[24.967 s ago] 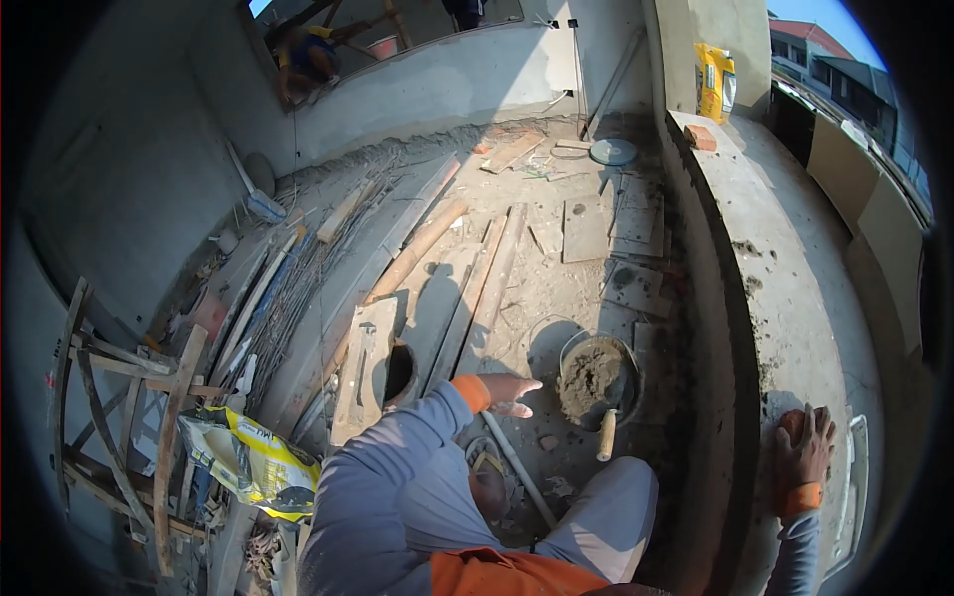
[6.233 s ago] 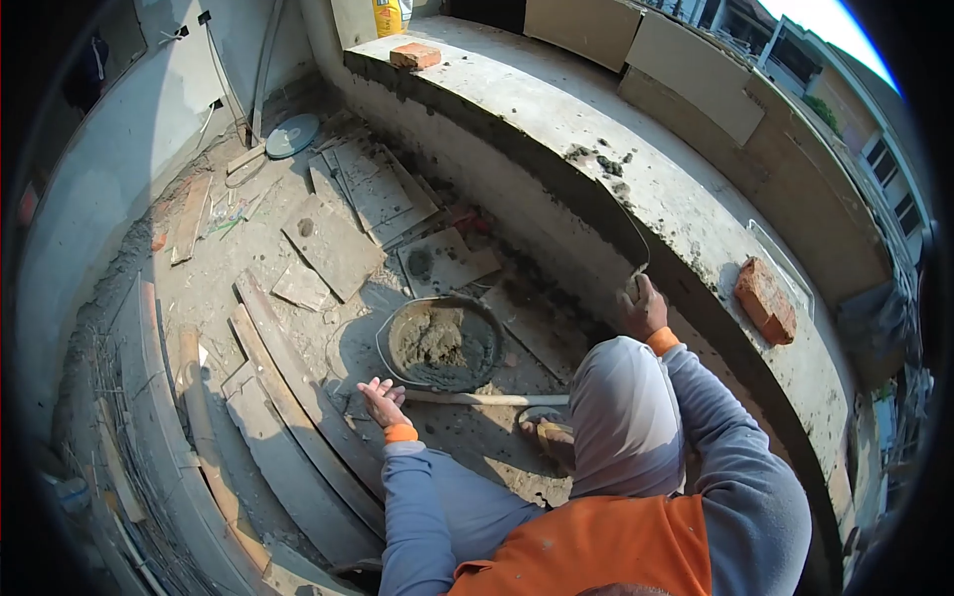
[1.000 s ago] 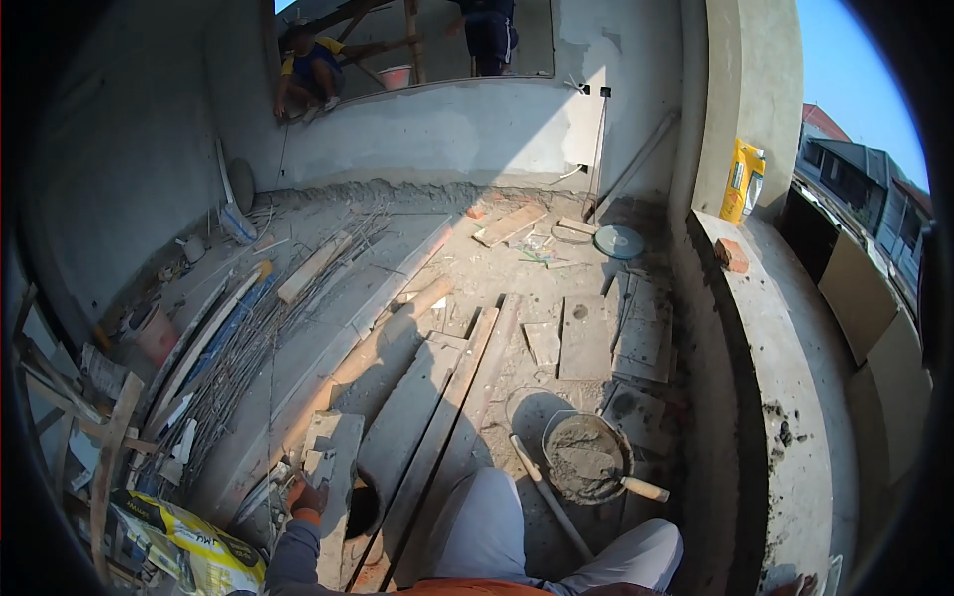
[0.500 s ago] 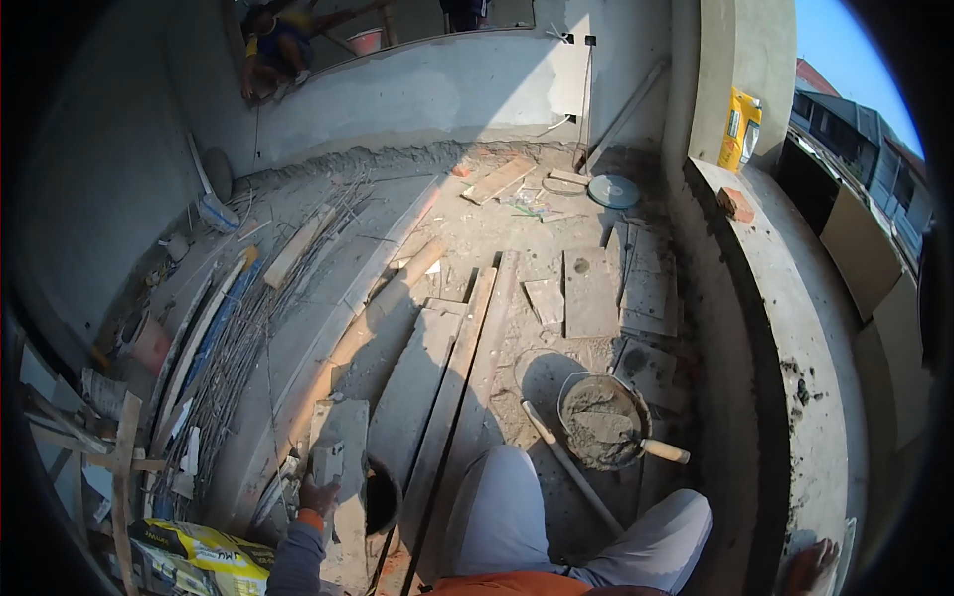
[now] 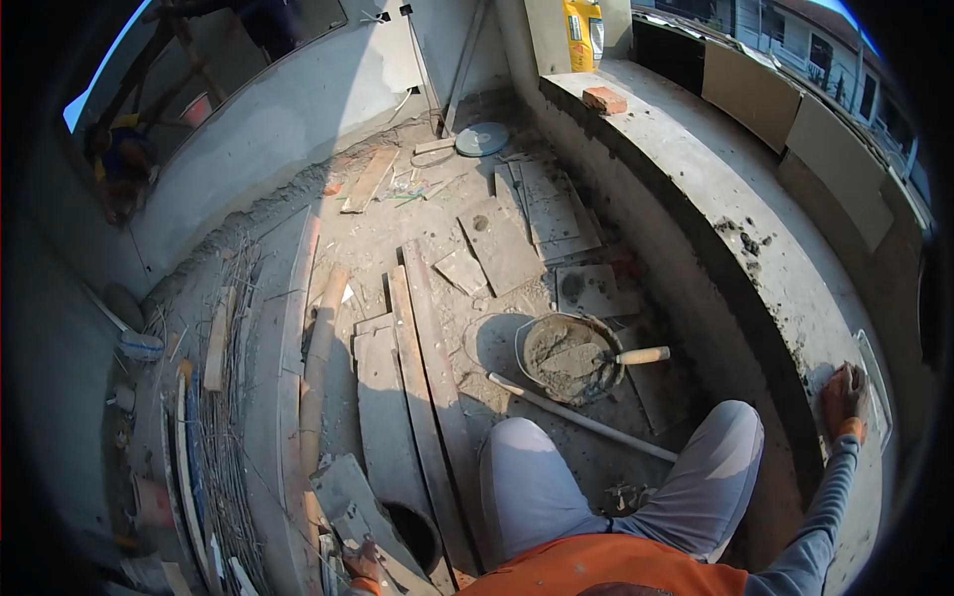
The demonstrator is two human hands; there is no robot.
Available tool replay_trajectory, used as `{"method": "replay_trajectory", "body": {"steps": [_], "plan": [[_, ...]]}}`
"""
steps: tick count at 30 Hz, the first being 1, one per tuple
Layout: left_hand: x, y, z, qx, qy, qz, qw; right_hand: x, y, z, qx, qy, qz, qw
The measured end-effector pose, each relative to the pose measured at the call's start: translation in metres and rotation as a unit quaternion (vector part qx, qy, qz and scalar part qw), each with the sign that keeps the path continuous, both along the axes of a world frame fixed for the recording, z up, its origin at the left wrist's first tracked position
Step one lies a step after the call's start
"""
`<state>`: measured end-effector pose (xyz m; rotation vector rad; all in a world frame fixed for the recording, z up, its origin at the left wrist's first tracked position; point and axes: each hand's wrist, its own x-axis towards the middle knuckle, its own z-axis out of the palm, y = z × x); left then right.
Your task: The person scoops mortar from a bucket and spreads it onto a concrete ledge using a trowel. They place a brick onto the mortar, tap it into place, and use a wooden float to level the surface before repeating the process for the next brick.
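Observation:
My left hand [image 5: 364, 562] is low at the lower left, its fingers around a flat grey piece [image 5: 356, 526] over a grey board [image 5: 360, 489]. On the ledge [image 5: 740, 191] at the right, my right hand [image 5: 845, 393] has its fingers bent over something mostly hidden, beside a pale frame [image 5: 876, 382]. In front of my knees a bucket [image 5: 523, 350] holds grey mortar [image 5: 568, 366]. A trowel lies in it, its wooden handle [image 5: 644, 355] sticking out over the right rim.
Long planks [image 5: 412, 368], a bamboo pole [image 5: 320, 368] and thin rods [image 5: 231, 437] lie to the left. A pale pole [image 5: 586, 419] crosses before my knees. Tiles [image 5: 500, 243] lie farther off. A brick [image 5: 604, 99] and yellow bag [image 5: 584, 35] are on the far ledge. Another person [image 5: 127, 164] crouches at the opening.
The view has turned to the right. My right hand, earlier at the bottom edge, now shows fully on the ledge. My left hand stays by the board, whose upper end appears more tilted.

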<state>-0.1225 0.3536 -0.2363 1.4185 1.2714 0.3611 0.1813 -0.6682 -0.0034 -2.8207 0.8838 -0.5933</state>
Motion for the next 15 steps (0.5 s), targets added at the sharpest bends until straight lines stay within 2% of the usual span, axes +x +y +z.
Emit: {"method": "replay_trajectory", "body": {"steps": [2, 3, 4, 5, 7, 8, 9, 11, 12, 14, 15], "plan": [[0.02, -0.021, 0.043, -0.028, 0.007, 0.005, 1.0, 0.0, -0.001, -0.006, 0.008, -0.014, 0.002, 1.0], [0.024, -0.031, 0.051, -0.055, 0.017, 0.005, 0.998, 0.001, 0.003, -0.003, -0.039, 0.002, 0.031, 0.999], [0.019, -0.026, 0.045, -0.12, -0.028, -0.005, 0.992, -0.003, 0.007, -0.006, -0.086, 0.018, 0.058, 0.994], [0.014, -0.025, 0.037, -0.122, -0.04, 0.008, 0.992, -0.005, -0.018, -0.027, -0.105, 0.023, 0.05, 0.993], [0.02, -0.033, 0.034, -0.009, -0.053, -0.004, 0.999, 0.003, -0.032, -0.034, -0.103, 0.059, 0.019, 0.993], [0.062, -0.074, 0.119, 0.011, 0.156, -0.001, 0.988, 0.001, -0.02, -0.024, -0.081, 0.093, -0.004, 0.992], [0.093, -0.083, 0.142, 0.007, 0.145, 0.003, 0.989, 0.002, -0.005, -0.014, -0.085, 0.081, 0.0, 0.993], [0.104, -0.079, 0.122, 0.037, 0.138, 0.005, 0.99, 0.002, 0.013, 0.002, 0.013, -0.014, 0.003, 1.0], [0.108, -0.076, 0.114, 0.052, 0.136, 0.003, 0.989, 0.001, -0.002, -0.008, 0.01, -0.023, 0.003, 1.0], [0.127, -0.075, 0.119, 0.086, 0.139, 0.0, 0.987, -0.001, -0.053, -0.047, -0.13, -0.055, 0.162, 0.977], [0.133, -0.075, 0.122, 0.103, 0.143, -0.002, 0.984, -0.004, -0.069, -0.056, -0.132, -0.057, 0.161, 0.976]]}}
